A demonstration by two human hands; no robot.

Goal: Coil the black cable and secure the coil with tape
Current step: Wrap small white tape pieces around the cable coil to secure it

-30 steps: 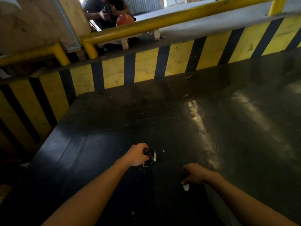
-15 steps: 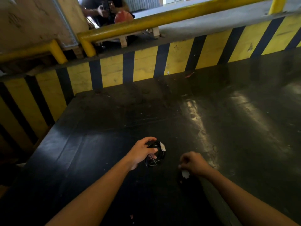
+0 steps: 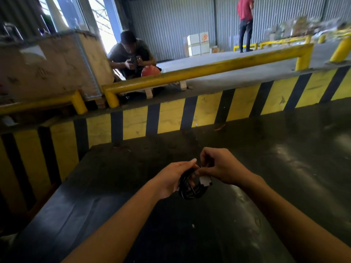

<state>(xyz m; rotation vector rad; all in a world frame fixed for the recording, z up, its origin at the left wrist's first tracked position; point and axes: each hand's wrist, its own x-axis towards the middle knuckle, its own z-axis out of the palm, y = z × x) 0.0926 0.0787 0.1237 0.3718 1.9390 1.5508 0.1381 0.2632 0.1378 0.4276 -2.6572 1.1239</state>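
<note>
Two hands on black cable coil [image 3: 190,188]: left hand [image 3: 173,178] gripping it, right hand [image 3: 221,168] pinching white tape [image 3: 205,180].

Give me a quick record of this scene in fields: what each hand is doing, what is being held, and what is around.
left hand: wrapped around the black cable coil, holding it above the dark surface
right hand: fingers pinched at the top of the coil
white tape piece: on the coil, under the right hand
coil state: looped into a small bundle, off the surface
taping: cannot tell whether finished
background: striped yellow and black wall, yellow rail, a crouching person, a standing person
</note>
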